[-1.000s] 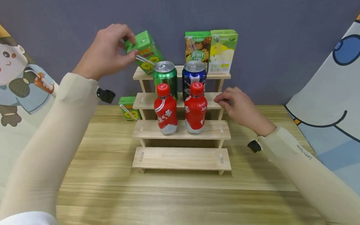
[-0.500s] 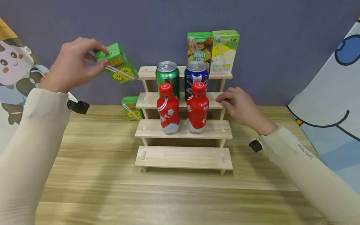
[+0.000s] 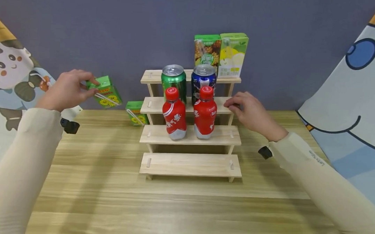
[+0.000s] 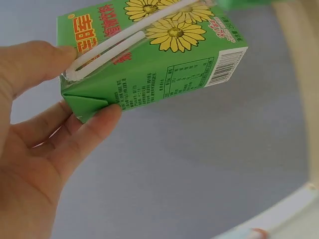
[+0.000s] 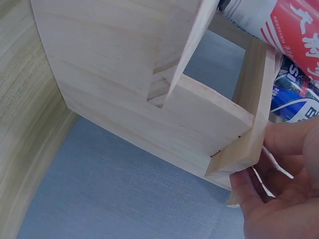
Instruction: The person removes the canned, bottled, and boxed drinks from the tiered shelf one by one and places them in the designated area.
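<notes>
My left hand [image 3: 66,90] pinches a green drink carton [image 3: 109,93] by its top end, with the thumb beside the white straw. The carton hangs tilted in the air left of the stepped wooden rack [image 3: 190,165]. Yellow flowers and a barcode show on it in the left wrist view. My right hand [image 3: 250,112] grips the right end of the rack's second shelf from the top, thumb and fingers on either side of the board [image 5: 244,147]. A second green flowered carton [image 3: 137,114] stands on the table, left of the rack.
Two juice cartons, one brown-green [image 3: 206,51] and one pale green [image 3: 232,56], stand on the top shelf. A green can [image 3: 174,82] and a blue can [image 3: 203,83] occupy the second shelf. Below them are two red bottles [image 3: 175,116]. A grey wall [image 3: 141,31] rises behind.
My left hand has carried the carton off the rack's top left, moving left and then down toward the table. The right hand keeps its grip on the shelf end.
</notes>
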`<state>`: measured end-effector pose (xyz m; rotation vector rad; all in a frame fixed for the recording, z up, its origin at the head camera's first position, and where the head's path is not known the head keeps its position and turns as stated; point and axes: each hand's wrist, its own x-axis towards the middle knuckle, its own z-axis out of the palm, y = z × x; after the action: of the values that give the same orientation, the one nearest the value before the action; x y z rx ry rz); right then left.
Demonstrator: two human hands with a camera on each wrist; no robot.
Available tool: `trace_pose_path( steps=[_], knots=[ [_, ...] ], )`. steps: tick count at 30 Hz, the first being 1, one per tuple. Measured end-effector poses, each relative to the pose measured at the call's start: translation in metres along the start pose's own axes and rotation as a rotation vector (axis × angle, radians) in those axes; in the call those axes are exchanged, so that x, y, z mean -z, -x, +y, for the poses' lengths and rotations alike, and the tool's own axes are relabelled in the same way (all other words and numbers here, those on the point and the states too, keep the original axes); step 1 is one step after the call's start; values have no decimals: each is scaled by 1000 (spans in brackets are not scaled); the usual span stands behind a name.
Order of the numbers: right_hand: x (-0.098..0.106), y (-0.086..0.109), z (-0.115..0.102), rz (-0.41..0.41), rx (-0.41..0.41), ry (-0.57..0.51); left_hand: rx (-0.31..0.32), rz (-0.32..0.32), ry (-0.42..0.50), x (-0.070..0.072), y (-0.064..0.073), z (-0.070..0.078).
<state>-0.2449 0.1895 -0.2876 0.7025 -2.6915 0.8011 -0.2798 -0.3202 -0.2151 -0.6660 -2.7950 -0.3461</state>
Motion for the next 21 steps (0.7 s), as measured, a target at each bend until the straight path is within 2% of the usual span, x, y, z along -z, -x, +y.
trace_pose_path(
  steps=[4,7,12,18,21],
  knots=[
    [-1,0,1,12,6,6,71,-84,34,-23,2,-21],
    [-2,0,2,15,12,13,105,-112,55,-42,3,-33],
    [-2,0,0,7,-1,9,119,-147,101,-71,3,-46],
    [-1,-1,-1,4,6,1,182,-213,142,-91,4,-55],
    [-1,-1,0,14,10,5,180,-202,141,-99,3,-57]
  ],
)
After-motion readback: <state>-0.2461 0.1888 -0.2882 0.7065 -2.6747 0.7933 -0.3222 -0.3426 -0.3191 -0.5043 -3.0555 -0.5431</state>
